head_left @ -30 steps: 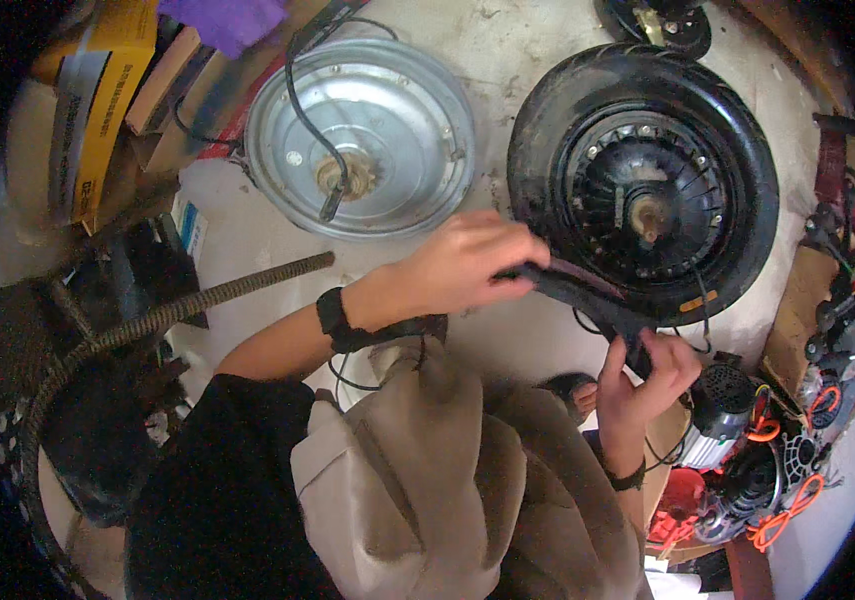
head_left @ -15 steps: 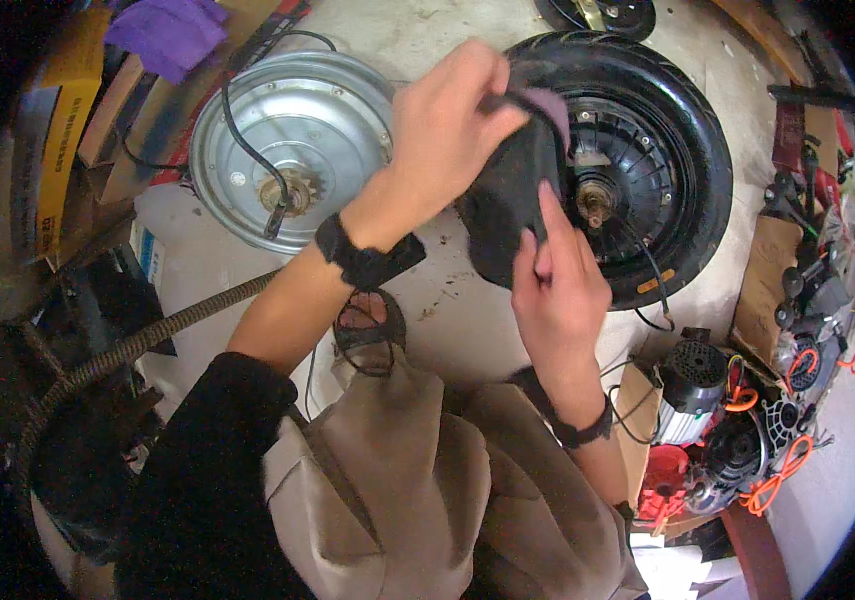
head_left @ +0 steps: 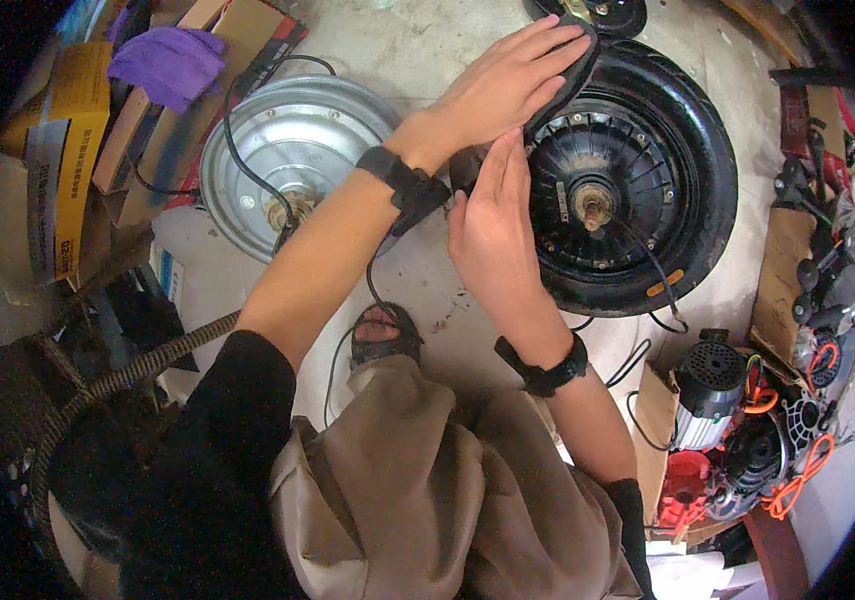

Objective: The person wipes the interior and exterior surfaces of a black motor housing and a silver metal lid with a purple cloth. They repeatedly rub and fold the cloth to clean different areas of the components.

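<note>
Lying on the pale floor (head_left: 427, 52): two big wheels, one black-tyred wheel (head_left: 647, 185), one bare silver wheel (head_left: 302, 150) to its left.
Black piece (head_left: 571, 90): one, mostly hidden, at the tyred wheel's upper-left rim; its visible edge slants from upper right to lower left. It lies under the fingers of the left grip (head_left: 522, 75), the nearer; the right grip (head_left: 495, 220) is just below, toward the wearer.
Smaller wheel (head_left: 615, 14): one, cut off above.
Motor (head_left: 709, 390): one, lower right.
Purple cloth (head_left: 169, 65): one, upper left.
Two grips: left flat, fingers outstretched, clasping nothing visible; right straight-fingered, thumb apart, whether pinching anything I cannot tell.
</note>
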Motion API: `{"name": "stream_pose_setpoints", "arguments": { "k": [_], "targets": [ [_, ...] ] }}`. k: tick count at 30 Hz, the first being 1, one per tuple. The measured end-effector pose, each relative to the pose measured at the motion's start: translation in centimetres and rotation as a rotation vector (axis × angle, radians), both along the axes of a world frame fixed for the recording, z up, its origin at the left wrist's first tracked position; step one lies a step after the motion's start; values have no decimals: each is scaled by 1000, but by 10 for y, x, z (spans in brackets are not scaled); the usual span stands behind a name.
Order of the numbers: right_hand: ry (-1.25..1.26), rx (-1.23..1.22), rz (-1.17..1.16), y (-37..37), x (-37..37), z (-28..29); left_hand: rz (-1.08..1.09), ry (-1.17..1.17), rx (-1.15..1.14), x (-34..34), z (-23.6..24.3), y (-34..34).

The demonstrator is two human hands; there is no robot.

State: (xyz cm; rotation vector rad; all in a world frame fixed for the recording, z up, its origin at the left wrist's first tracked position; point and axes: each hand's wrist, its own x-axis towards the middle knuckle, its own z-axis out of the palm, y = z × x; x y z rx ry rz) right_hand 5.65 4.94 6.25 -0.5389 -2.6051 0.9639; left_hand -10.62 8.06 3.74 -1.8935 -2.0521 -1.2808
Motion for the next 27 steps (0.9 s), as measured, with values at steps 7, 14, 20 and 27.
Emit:
{"name": "stream_pose_setpoints", "arguments": {
  "k": [7,14,20,27],
  "targets": [
    [-360,609,179,-6,12,3,-6,-92,-52,-8,-7,-3],
    [-531,586,816,35,-11,95,112,-213,-159,-5,12,3],
    [-469,446,677,106,-44,66,45,-176,-143,-23,33,28],
    [-126,531,520,148,-52,49,82,-276,-159,-37,10,54]
  ]
}}
